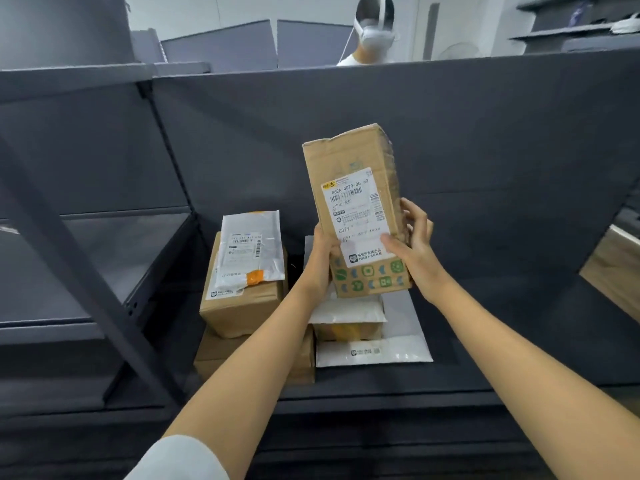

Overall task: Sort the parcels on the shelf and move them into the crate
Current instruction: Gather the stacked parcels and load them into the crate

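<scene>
A tall brown cardboard parcel with a white shipping label is held upright above the dark shelf. My left hand grips its lower left edge and my right hand grips its lower right side, thumb on the label. Below it lie white mailer bags with a small box between them. To the left, a brown box carries a white padded mailer and sits on another box. No crate is in view.
A dark diagonal brace and upright post of the shelving stand at left, with another shelf bay beyond. A dark partition backs the shelf; a person wearing a headset stands behind it.
</scene>
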Motion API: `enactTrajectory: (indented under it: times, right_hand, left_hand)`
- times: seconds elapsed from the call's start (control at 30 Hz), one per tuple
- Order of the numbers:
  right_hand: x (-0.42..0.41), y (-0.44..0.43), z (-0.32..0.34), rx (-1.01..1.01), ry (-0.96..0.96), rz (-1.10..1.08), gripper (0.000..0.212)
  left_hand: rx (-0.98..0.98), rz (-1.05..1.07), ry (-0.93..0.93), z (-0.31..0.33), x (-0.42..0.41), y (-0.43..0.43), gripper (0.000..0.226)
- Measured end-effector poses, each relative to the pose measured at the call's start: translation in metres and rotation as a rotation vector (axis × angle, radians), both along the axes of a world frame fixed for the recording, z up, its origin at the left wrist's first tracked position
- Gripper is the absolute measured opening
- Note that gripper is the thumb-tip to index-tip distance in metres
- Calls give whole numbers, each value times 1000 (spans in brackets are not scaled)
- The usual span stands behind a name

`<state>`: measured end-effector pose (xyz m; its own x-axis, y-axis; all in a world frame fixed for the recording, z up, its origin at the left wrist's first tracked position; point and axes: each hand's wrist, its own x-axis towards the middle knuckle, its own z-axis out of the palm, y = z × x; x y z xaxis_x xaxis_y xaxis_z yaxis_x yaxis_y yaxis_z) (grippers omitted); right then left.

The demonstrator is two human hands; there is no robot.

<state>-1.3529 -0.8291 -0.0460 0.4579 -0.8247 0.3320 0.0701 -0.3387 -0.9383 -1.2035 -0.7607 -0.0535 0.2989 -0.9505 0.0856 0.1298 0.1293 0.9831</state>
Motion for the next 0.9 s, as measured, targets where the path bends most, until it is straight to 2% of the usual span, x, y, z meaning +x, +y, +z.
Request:
enactTrajectory:
  times: [0.1,0.2,0.27,0.37,0.4,0.47,0.53,0.6,0.67,0.83,0.9]
  right_hand:
    - [0,2,-5,90,3,8,72]
    - [0,8,-13,151,64,22,73]
    - [-2,11,-18,168,45,-20,60]
    - [-1,20,-13,131,-11,-58,27]
    - [0,21,-11,121,-30,-54,27]
    - [0,24,-7,163,-50,-1,51]
    - [-5,20,-7,348,-32,151,80]
    - [-11,20,-8,547,11,336,79]
    - [-13,19,-15,580,41,346,70]
    - [-15,10,-37,484,5,94,100]
    - [-18,8,-44,499,-49,11,92]
  left_hand:
    - [93,2,45,-9,6,1,45]
    - [133,35,36,-13,16,4,50]
    - [157,55,129,-18,23,8,53]
    - [179,45,344,-28,32,13,61]
    - [189,35,407,-32,33,15,62]
    - [227,1,495,-38,33,17,65]
    - [256,-68,536,-40,30,17,66]
    - [257,-147,557,-34,24,17,58]
    - [278,-104,492,-37,21,11,50]
    - [306,1,100,-44,22,5,55]
    - [315,-73,-12,-41,18,11,55]
